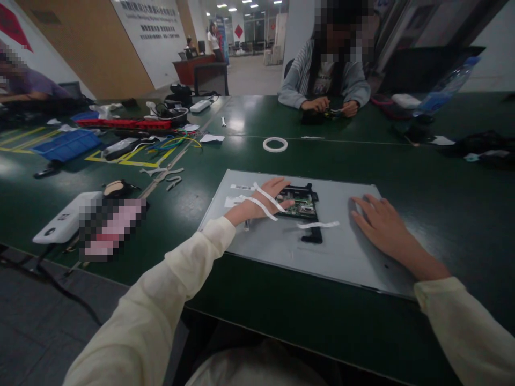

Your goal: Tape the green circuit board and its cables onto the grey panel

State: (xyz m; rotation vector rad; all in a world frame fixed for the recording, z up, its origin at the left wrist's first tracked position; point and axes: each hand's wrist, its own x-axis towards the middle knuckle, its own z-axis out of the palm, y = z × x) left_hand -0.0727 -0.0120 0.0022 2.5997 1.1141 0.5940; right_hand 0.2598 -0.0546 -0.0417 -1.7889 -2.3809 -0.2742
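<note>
A flat grey metal panel (273,244) lies on the green table in front of me. Mounted near its middle is a green circuit board (302,202) in a black bracket (314,235). My left hand (265,199) is over the left side of the board, fingers stretched out, partly covering it. Two strips of white tape (260,206) lie across the back of this hand. Another strip of white tape (317,225) crosses the lower part of the bracket. My right hand (380,222) rests with spread fingers on the panel's right part, holding nothing.
Beyond the panel lies a roll of white tape (275,145). To the left are a white power bank-like box (66,217), grey plastic pieces (163,172), a blue bin (66,143) and coloured wires. A person (322,80) opposite handles a small dark object. A bottle (450,88) stands far right.
</note>
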